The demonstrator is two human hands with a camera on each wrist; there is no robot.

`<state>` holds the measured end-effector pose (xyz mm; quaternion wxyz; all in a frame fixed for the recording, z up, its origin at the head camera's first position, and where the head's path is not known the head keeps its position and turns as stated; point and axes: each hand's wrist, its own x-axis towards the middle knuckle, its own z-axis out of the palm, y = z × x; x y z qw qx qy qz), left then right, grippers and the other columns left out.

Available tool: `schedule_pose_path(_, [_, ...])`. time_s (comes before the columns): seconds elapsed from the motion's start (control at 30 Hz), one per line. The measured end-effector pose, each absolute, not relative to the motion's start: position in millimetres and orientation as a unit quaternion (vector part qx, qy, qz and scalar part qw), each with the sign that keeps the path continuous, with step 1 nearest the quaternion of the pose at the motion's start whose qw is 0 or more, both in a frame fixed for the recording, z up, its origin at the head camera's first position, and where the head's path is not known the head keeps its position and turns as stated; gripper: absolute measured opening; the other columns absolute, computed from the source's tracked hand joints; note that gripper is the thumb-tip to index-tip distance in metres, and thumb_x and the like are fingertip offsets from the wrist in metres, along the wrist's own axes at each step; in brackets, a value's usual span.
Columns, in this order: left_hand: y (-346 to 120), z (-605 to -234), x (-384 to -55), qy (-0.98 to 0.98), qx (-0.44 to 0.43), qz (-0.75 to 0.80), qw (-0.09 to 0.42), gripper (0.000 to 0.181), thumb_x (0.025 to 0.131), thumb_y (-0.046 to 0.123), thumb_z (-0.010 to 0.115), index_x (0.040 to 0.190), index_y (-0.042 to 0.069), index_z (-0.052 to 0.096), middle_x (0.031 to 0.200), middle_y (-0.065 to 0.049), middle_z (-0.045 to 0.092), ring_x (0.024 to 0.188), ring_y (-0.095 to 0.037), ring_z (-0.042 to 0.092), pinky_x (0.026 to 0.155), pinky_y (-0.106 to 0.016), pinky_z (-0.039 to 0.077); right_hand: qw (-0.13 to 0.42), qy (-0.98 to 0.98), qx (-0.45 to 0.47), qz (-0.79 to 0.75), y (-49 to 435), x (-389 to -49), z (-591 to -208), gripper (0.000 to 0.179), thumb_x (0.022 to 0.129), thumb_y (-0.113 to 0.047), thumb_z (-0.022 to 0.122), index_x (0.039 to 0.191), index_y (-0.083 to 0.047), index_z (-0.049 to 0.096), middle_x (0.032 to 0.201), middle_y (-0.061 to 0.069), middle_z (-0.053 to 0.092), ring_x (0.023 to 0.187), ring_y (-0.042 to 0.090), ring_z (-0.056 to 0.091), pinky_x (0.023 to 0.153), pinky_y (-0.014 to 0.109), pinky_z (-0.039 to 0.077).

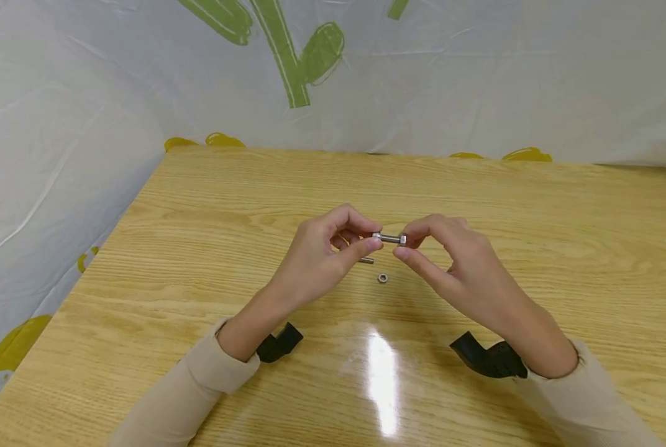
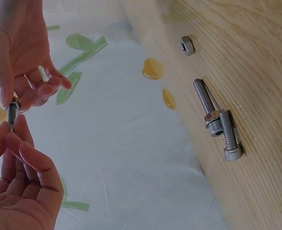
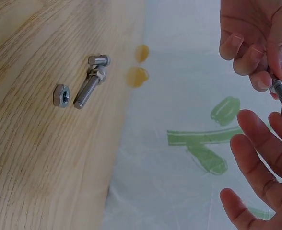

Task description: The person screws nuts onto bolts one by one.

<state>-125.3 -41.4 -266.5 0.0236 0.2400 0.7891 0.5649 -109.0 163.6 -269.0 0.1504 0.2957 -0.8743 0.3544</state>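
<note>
Near the middle of the head view, a metal bolt is held roughly level above the table. The thumb and index finger of my left hand pinch its head end. At the other end sits a hex nut, with the thumb and index finger of my right hand pinching it. My right hand's other fingers are spread loosely in the right wrist view. Below the hands lies a loose nut.
Beside the loose nut, a bolt with a nut on it lies against a socket-head bolt on the wooden table. My left hand partly hides them in the head view. A patterned white sheet hangs behind the table.
</note>
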Motion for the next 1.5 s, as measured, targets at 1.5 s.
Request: schedule_pose_path(1.5, [-39.8,-263.7,-121.8,0.781,0.232,0.580,0.030,0.010,0.086,0.011,0.066,0.094,0.006,0.062,0.084,-0.003,0.067,0.069,-0.009,0.061,0.063,-0.026,0.052,0.154,-0.874,0.281,0.365,159.2,-108.3,-271.9,0.023,0.099,-0.021,0.046,0.090,-0.007,0.063,0.082,0.000,0.066,0.076,0.009,0.048,0.073,0.027,0.035])
